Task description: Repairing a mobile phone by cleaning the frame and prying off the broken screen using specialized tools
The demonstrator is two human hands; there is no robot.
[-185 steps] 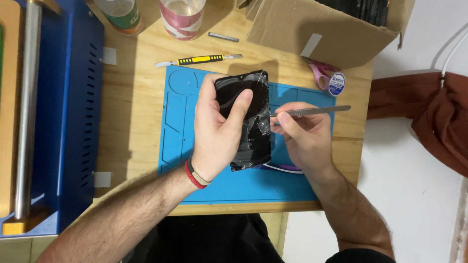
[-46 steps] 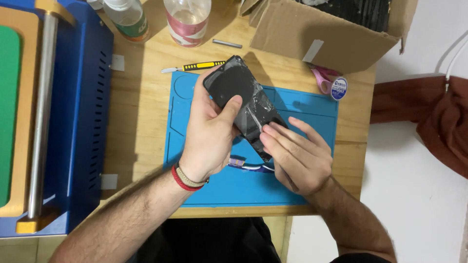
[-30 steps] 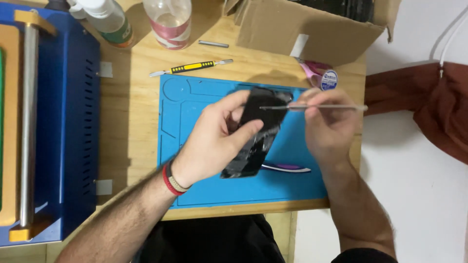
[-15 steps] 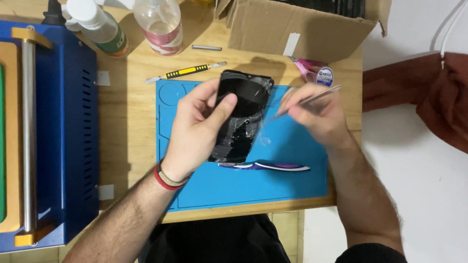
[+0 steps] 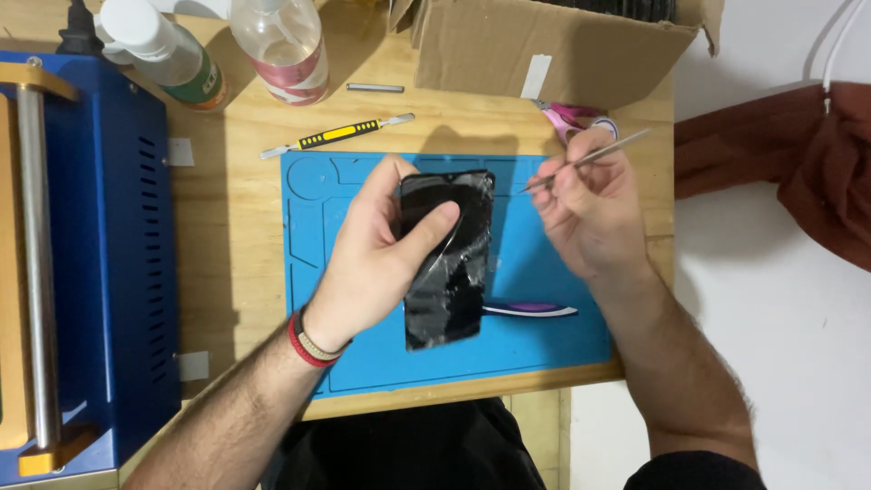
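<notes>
Left hand (image 5: 381, 263) grips phone (image 5: 446, 259), cracked film partly lifted; right hand (image 5: 590, 204) pinches tweezers (image 5: 585, 161), film not yet off.

Two bottles (image 5: 172, 56) (image 5: 279, 45), one phone (image 5: 446, 259), one cardboard box (image 5: 553, 41), one blue mat (image 5: 544, 263).

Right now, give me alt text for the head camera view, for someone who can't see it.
A left hand holds a black phone screen above a blue work mat while the right hand holds a thin metal tool beside it. A purple pry tool lies on the mat.
</notes>
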